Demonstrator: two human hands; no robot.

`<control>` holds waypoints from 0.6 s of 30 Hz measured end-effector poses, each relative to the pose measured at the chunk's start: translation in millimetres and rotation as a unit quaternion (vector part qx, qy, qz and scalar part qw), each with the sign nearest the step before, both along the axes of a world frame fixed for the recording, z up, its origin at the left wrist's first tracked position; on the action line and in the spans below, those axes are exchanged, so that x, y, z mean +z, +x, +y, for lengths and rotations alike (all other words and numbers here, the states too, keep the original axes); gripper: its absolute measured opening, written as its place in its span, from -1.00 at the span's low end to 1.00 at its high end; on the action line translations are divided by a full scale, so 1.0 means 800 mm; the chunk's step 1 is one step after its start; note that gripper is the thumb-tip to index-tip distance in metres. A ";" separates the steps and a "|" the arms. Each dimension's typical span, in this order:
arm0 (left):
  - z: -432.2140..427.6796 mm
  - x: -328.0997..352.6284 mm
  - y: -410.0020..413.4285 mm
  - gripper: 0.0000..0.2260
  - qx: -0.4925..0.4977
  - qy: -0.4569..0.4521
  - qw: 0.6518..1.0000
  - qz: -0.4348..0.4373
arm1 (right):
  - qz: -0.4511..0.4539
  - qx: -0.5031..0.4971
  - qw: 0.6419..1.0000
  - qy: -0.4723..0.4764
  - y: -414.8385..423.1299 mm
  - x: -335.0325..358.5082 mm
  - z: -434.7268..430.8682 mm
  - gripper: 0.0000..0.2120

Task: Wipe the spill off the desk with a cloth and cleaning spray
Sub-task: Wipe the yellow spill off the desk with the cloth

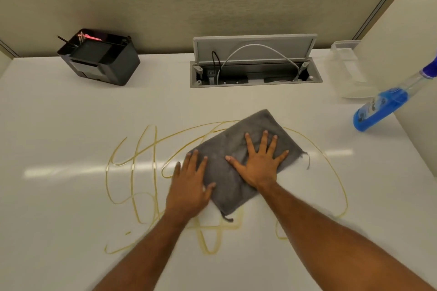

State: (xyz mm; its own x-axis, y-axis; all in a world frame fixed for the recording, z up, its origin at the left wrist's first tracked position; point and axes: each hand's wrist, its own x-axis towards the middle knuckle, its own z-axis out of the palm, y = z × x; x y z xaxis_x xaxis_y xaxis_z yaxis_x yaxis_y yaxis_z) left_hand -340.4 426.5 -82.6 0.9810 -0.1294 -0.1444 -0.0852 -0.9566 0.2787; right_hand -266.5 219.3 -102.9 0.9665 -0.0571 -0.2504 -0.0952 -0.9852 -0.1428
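– Right hand (256, 163) is palm-down on the grey cloth (224, 146), fingers fanned wide and straight and pointing to 12 o'clock, thumb out toward 9. It's pressing flat, not pinching anything. The forearm comes in from about 5 o'clock.

– and the other one?

– Left hand (189, 186) is flat too, fingers straight and closer together, aimed at roughly 12. It sits on the cloth's 8 o'clock edge, half on fabric and half on the white desk (59, 208), with the thumb lying on the cloth. That forearm comes up from 6–7 o'clock.

– where's the mess then?

– The spill (155, 146) is thin yellowish loops and squiggles all round the cloth. Most of it runs from 9 to 6 o'clock, plus a long arc sweeping past 3. The cloth lies right on top of the middle of it, spread out and turned a bit on the diagonal, with a loose thread at its 3 o'clock corner.

– spray?

– Spray bottle (378, 108), blue liquid inside, is at 2 o'clock from the cloth and well apart from both hands. It's tilted, with the neck going up and right. Beyond it sits a clear plastic tub (347, 54). At 12 o'clock there's an open cable hatch (255, 73) with wires inside, and at 10 o'clock a black desk organiser (101, 59) against the partition.
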 end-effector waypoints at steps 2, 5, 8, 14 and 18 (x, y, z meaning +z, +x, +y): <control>0.038 -0.003 0.005 -0.26 0.004 0.017 1.000 0.004 | -0.008 0.040 0.999 -0.005 0.000 -0.002 0.014 -0.04; 0.059 0.000 0.010 -0.24 -0.008 0.021 1.000 0.019 | -0.023 0.108 0.994 0.005 -0.037 -0.004 0.010 -0.12; 0.067 0.009 0.015 -0.25 -0.023 0.019 0.999 0.009 | -0.020 0.118 0.993 0.004 -0.070 0.001 -0.034 -0.15; 0.148 0.001 0.018 -0.29 0.013 0.041 0.999 -0.017 | 0.038 -0.028 0.999 0.009 0.006 0.025 -0.024 0.16; 0.191 -0.006 0.023 -0.30 0.026 0.057 0.997 -0.033 | 0.001 0.014 1.000 -0.020 0.035 0.010 0.065 0.09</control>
State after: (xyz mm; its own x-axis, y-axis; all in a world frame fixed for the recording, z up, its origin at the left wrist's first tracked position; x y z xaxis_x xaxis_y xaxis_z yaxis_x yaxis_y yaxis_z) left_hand -322.4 579.5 -87.1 0.9939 -0.0645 -0.0898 -0.0492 -0.9853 0.1636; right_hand -238.8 271.0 -94.6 0.9671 -0.0404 -0.2511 -0.0682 -0.9924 -0.1028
